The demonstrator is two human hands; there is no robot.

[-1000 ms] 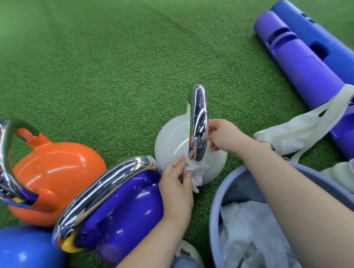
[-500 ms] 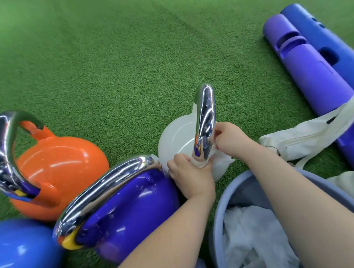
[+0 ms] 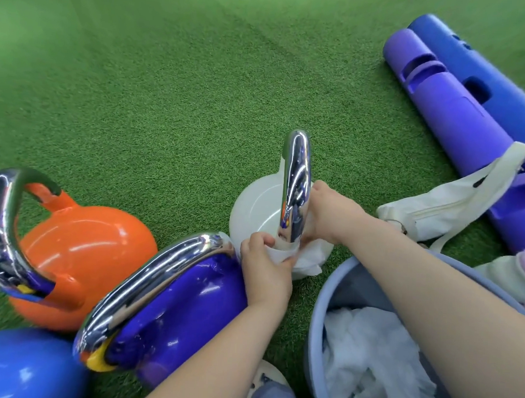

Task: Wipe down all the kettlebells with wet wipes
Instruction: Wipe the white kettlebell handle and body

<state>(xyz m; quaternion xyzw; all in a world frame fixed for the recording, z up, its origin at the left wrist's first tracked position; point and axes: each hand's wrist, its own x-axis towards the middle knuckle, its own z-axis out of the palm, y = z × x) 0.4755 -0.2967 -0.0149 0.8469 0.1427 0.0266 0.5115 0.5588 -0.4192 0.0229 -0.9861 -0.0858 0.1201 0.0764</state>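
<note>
Head: purple kettlebell (image 3: pixel 172 309) touching left hand (image 3: pixel 265 269).

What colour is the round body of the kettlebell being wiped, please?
White, under a shiny chrome handle; the white kettlebell body shows in the head view.

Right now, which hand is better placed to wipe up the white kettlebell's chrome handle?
Left. The left hand already pinches the wet wipe around the base of the chrome handle; the right hand only grips the handle's far side.
</note>
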